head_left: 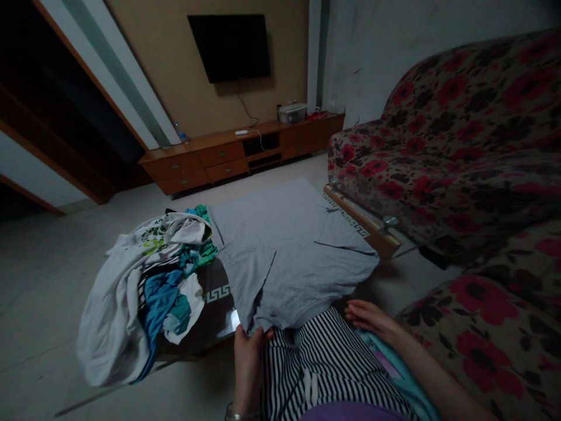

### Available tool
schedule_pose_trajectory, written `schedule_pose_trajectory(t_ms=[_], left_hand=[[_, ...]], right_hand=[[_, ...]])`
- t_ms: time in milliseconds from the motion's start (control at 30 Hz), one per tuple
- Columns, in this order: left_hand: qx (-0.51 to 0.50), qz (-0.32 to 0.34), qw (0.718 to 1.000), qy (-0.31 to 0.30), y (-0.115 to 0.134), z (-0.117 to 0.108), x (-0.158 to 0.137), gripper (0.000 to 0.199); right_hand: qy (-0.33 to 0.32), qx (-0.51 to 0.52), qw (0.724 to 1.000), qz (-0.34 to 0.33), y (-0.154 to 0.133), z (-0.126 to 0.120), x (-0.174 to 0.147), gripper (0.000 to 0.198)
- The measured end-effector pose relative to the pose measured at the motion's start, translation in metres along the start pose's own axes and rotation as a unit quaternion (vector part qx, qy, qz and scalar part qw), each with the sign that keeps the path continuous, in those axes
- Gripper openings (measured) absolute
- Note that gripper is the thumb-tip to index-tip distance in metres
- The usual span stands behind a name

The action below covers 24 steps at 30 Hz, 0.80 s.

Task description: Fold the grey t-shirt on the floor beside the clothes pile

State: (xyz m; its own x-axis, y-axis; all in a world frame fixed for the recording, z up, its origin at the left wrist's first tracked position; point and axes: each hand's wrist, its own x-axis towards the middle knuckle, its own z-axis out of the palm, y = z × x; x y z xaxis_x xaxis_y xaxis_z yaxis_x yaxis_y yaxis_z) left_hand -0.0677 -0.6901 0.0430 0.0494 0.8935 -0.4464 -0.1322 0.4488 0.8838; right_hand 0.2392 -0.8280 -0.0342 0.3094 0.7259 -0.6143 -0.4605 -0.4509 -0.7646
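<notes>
A grey T-shirt (289,234) lies spread over the glass coffee table (217,318), its near edge hanging towards my lap. Thumb and fingers of my left hand (250,351) pinch the shirt's near left corner. Just off the near right edge, my right hand (370,318) holds nothing, its fingers stretched out and slightly apart. Left of the shirt, a heap of clothes (118,304) in white, blue and green drapes over the table's edge. Black-and-white striped fabric (324,356) covers my lap, with light blue cloth (381,351) to its right.
A sofa with a red-flowered cover (442,134) runs along the right, and more flowered seating (473,327) is close by my right arm. Across the tiled floor (48,280) stands a low wooden cabinet (223,169) beneath a wall-mounted television (232,47).
</notes>
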Motion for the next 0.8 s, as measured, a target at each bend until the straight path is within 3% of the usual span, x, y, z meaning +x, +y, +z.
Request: schedule_pose_trajectory(t_ms=[133,233,333,400,500,567,633,700,800], left_hand=[[-0.009,0.009,0.999,0.033,0.012,-0.007,-0.004,0.037],[-0.054,-0.002,0.998,0.034,0.031,-0.015,-0.010,0.035],[-0.078,-0.019,0.996,0.032,0.044,-0.020,-0.018,0.035],[-0.074,-0.023,0.997,0.019,0.042,-0.022,-0.024,0.039],[-0.057,-0.024,0.998,-0.008,0.024,-0.027,-0.030,0.050],[-0.042,-0.027,0.999,-0.015,0.010,-0.031,-0.030,0.056],[-0.020,-0.013,1.000,0.004,0.002,-0.035,-0.027,0.059],[0.015,0.011,0.999,0.041,0.000,-0.038,-0.020,0.060],[0.050,0.026,0.997,0.059,0.001,-0.041,-0.003,0.063]], right_hand=[[0.004,0.212,0.974,-0.075,-0.006,0.013,0.023,0.047],[-0.012,0.262,0.961,-0.084,-0.021,0.031,0.019,0.048],[0.013,0.245,0.965,-0.097,-0.027,0.035,0.002,0.045],[0.030,0.178,0.979,-0.097,-0.024,0.022,-0.009,0.045],[0.086,-0.034,0.993,-0.067,-0.019,-0.015,-0.013,0.044],[0.175,-0.202,0.958,-0.107,-0.026,-0.039,-0.005,0.041],[0.230,-0.329,0.892,-0.207,-0.051,-0.042,0.009,0.038],[0.189,-0.398,0.846,-0.299,-0.090,-0.011,0.027,0.039],[0.056,-0.437,0.813,-0.381,-0.158,0.099,0.058,0.038]])
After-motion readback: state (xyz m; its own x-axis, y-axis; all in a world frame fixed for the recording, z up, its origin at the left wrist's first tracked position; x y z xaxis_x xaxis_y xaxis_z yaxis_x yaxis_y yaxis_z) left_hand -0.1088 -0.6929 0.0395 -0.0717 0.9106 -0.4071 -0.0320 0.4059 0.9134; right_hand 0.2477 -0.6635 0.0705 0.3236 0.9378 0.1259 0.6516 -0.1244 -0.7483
